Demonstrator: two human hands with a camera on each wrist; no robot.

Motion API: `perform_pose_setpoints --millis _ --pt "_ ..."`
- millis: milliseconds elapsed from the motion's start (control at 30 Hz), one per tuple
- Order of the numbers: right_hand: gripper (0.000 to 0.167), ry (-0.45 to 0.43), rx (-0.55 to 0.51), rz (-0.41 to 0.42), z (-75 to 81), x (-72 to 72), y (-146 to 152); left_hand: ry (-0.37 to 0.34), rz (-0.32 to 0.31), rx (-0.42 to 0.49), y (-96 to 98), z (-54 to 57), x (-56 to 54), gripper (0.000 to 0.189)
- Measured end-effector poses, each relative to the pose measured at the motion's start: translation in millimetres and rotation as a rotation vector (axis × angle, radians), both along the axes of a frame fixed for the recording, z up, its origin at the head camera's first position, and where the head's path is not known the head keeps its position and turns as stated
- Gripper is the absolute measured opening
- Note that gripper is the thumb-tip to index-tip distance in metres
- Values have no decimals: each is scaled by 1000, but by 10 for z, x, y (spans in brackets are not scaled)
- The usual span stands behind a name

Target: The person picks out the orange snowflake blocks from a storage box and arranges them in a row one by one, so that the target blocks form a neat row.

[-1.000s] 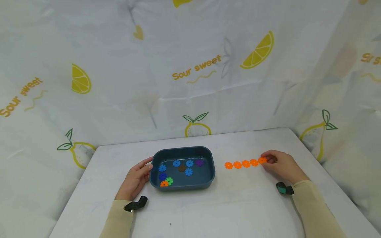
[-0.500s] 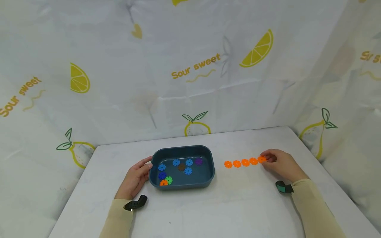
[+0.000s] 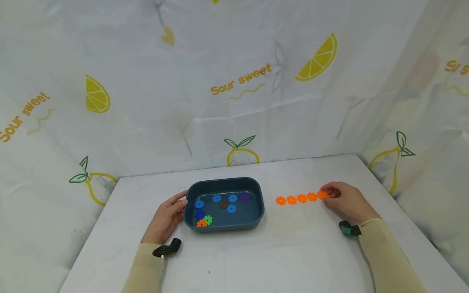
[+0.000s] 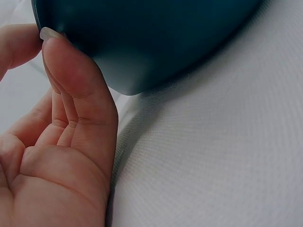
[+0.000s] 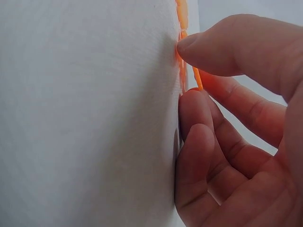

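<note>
My left hand [image 3: 165, 219] holds the left rim of a dark blue plastic tray [image 3: 242, 221]. In the left wrist view the thumb [image 4: 75, 71] lies over the tray's edge, with a finger on the other side. Right of the tray, several orange notched discs, like snowflake building pieces [image 3: 302, 198], lie in a slanting row. At the row's right end my right hand [image 3: 346, 203] pinches an orange notched disc [image 3: 322, 194]. The right wrist view shows an orange disc [image 5: 198, 79] edge-on between thumb and fingers, close over the white table; the fingers partly hide it.
Inside the tray lie several light blue discs [image 3: 231, 208], a dark blue disc [image 3: 199, 214], a brown disc [image 3: 223, 204], a purple disc [image 3: 244, 197], a green disc [image 3: 208, 220] and an orange disc [image 3: 201, 223]. A lemon-print curtain [image 3: 146, 101] hangs behind the white table [image 3: 256, 260].
</note>
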State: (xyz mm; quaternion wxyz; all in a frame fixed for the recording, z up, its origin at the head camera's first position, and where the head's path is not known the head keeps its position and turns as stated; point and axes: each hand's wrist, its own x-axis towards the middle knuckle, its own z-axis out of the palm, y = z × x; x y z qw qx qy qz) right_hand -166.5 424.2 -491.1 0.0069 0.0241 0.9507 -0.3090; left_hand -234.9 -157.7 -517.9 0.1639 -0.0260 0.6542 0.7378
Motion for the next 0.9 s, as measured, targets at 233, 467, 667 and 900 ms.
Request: perform_pose_setpoints --millis 233,467,667,900 --pt "34 -6 2 -1 -8 -2 8 0 7 -5 7 7 9 55" --pt "33 3 -2 0 -6 4 5 8 8 -2 10 12 18 54" --pt "33 5 -5 4 7 5 -2 3 11 2 9 15 20 55" --pt "33 21 1 15 11 14 18 4 9 5 11 24 18 54"
